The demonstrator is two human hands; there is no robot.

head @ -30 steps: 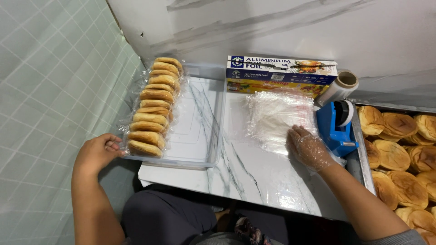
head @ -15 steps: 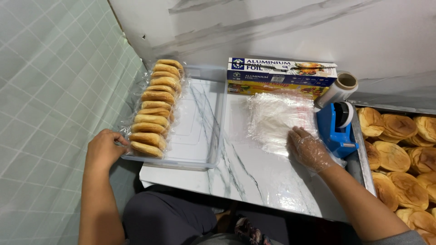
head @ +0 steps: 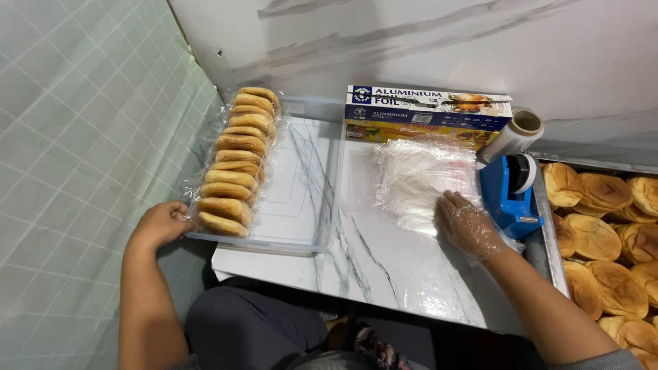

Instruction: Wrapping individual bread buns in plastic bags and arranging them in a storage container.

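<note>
My left hand (head: 162,223) grips the near left corner of a clear plastic tray (head: 301,205) that lies on the marble table. Along the tray's left side runs a row of wrapped buns (head: 236,160) standing on edge. My right hand (head: 469,225), in a thin clear glove, rests flat on the lower edge of a stack of clear plastic bags (head: 423,175) in the middle of the table, fingers spread.
A long foil box (head: 428,113) lies at the back against the wall. Beside it stand a cling film roll (head: 513,135) and a blue tape dispenser (head: 510,192). A metal tray of round buns (head: 610,233) fills the right side. A tiled wall is at left.
My left hand has moved right from beside the tray and now holds its near left corner. My right hand stays on the bags.
</note>
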